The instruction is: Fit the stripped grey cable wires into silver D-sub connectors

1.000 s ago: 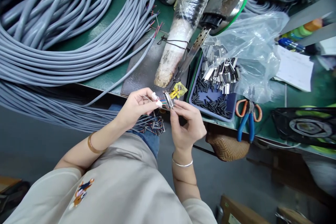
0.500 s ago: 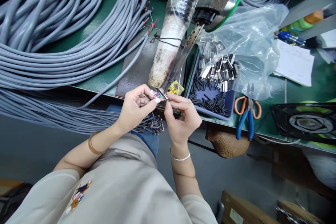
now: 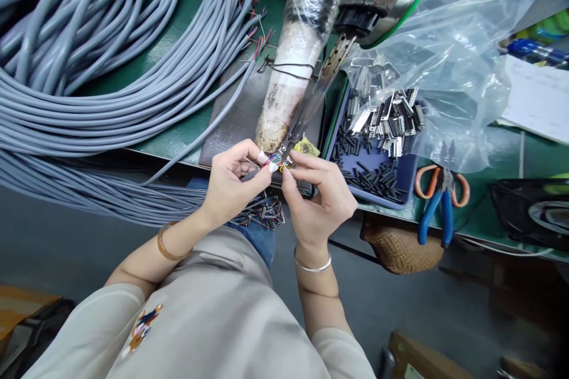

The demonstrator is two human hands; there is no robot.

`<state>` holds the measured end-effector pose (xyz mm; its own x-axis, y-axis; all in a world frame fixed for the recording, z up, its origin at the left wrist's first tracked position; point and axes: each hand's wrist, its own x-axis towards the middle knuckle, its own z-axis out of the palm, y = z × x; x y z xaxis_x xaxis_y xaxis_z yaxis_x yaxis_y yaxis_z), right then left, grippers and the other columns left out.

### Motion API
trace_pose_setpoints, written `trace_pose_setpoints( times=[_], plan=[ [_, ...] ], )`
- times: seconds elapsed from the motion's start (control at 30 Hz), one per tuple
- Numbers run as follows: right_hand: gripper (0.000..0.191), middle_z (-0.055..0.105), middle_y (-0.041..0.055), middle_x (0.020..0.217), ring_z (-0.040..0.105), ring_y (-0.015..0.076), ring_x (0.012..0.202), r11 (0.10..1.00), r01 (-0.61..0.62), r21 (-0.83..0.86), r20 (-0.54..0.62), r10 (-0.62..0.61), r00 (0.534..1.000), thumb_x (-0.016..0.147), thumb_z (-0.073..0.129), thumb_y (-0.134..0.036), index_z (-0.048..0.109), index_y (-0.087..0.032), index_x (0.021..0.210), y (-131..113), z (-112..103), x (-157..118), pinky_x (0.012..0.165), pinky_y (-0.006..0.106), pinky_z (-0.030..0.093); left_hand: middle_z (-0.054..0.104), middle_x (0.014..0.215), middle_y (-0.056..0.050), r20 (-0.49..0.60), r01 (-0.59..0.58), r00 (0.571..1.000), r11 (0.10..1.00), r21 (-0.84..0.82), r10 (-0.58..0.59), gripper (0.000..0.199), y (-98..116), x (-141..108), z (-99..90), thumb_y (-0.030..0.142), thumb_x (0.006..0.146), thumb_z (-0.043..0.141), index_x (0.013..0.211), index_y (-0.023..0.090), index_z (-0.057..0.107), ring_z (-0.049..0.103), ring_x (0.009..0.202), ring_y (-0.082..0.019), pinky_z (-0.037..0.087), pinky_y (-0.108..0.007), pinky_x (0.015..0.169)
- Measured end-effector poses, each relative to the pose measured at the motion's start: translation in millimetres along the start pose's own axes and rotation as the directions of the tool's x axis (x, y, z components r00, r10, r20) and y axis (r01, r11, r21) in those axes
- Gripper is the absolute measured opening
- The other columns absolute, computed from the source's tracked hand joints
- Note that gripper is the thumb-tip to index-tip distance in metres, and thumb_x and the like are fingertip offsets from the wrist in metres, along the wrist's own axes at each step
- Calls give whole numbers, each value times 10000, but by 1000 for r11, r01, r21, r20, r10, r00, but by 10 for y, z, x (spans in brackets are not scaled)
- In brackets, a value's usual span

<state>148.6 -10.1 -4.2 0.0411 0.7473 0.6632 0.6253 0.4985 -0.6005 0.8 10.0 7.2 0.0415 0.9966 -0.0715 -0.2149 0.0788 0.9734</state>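
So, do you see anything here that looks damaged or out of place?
Yes. The wrapped tube has a brown-stained lower end, perhaps scorched. The pliers at right stick out past the table, so they might be knocked off.

On the green bench (image 3: pixel 482 192), pliers (image 3: pixel 447 180) with orange and blue grips are laid near the front edge, the blue grips projecting past it. Beyond them, a crumpled clear plastic bag (image 3: pixel 471 65) is spread, with white paper (image 3: pixel 537 95) placed to its right. A black-framed object (image 3: pixel 511 213) is cut off by the picture's right side. A hose (image 3: pixel 288 80) is wrapped in film and tied with dark wire. Below the bench, a brown woven item (image 3: pixel 402 249) is partly hidden; a cardboard box (image 3: pixel 422 361) is seen lower down.
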Motion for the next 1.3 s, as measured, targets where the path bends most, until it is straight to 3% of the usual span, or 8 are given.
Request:
trace_pose_setpoints(
  times=[0.23, 0.47, 0.7, 1.13, 1.3],
  plan=[
    [129, 807, 27, 1037, 787, 179, 902, 1000, -16, -9, 13, 16, 1000, 914, 711, -141, 633, -243, 901, 25, -16, -83, 776, 338, 657, 611, 683, 33, 47, 51, 998, 999, -13, -50, 258, -26, -16, -30, 242, 743, 836, 714, 169, 590, 462, 470, -29, 389, -167, 443],
    [126, 811, 9, 1001, 792, 163, 900, 988, -131, 85, 24, 129, 991, 915, 713, -125, 653, -234, 902, 17, -16, -84, 726, 290, 657, 646, 698, 12, 37, 30, 999, 999, -29, -29, 194, -56, -65, -44, 234, 793, 806, 763, 161, 630, 490, 462, -41, 391, -172, 430],
    [134, 806, 9, 1002, 789, 176, 919, 996, -45, 71, 17, 44, 999, 907, 718, -119, 665, -242, 916, 24, -17, -51, 819, 339, 655, 663, 726, 9, 4, -26, 1000, 997, 69, 26, 166, -31, -61, -30, 186, 743, 802, 730, 164, 638, 557, 572, -65, 464, -174, 546],
    [151, 810, -1, 1019, 784, 177, 912, 1000, -15, 20, 30, 15, 999, 880, 762, -123, 683, -251, 890, -2, -16, 61, 803, 340, 652, 618, 658, 24, -69, -136, 986, 966, 221, 155, 146, 8, -33, -5, 212, 755, 770, 704, 181, 637, 534, 555, -74, 424, -184, 516],
    [172, 814, 20, 1059, 788, 165, 864, 998, 52, -36, 43, -50, 998, 877, 753, -115, 648, -250, 889, -18, -41, 32, 737, 288, 651, 595, 630, 27, -37, -76, 996, 971, 225, 86, 154, 24, -46, -16, 185, 745, 773, 691, 175, 629, 492, 528, -66, 378, -185, 491]
  ],
)
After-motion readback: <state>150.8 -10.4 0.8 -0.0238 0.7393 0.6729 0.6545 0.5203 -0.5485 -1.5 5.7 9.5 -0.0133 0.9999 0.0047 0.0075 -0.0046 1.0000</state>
